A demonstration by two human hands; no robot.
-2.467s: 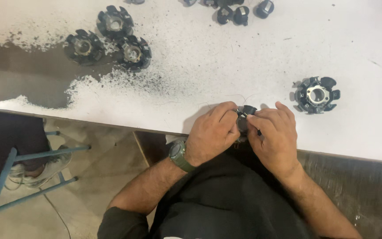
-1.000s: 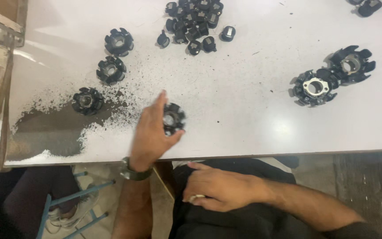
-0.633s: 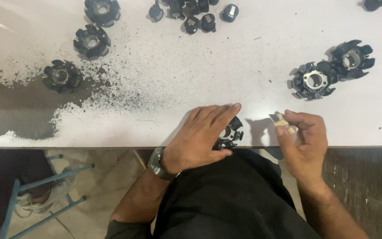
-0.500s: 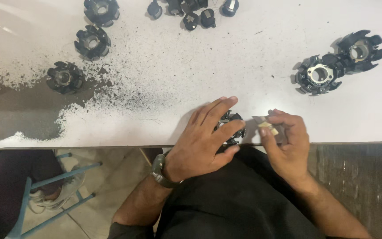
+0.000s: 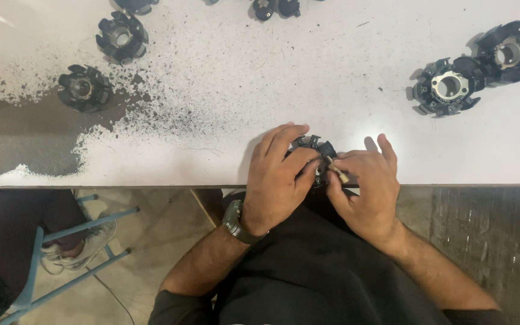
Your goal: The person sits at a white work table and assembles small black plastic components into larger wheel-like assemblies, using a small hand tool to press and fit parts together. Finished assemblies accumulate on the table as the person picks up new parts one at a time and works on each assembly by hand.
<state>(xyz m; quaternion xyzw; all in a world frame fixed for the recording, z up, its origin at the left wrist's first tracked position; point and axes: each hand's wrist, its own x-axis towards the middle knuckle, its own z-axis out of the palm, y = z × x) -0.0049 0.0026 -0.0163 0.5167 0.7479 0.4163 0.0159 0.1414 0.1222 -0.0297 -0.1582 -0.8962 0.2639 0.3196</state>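
Observation:
My left hand (image 5: 278, 177) grips a black round toothed part (image 5: 312, 146) at the front edge of the white table (image 5: 308, 66); most of the part is hidden under my fingers. My right hand (image 5: 365, 186) meets it from the right and pinches a small pale piece (image 5: 338, 174) against the part's side. A dark watch (image 5: 234, 221) sits on my left wrist.
Two black toothed parts (image 5: 84, 89) (image 5: 122, 37) lie at the left by a worn grey patch (image 5: 25, 138) of the table. Two more with metal centres (image 5: 448, 87) (image 5: 508, 48) lie at the right. Small black pieces (image 5: 275, 7) sit at the far edge. A blue stool frame (image 5: 70, 253) and another person's shoe (image 5: 88, 244) are below left.
My left hand fetched a black part from the left and brought it to the front edge. My right hand came up with the pale piece and now presses it against the part.

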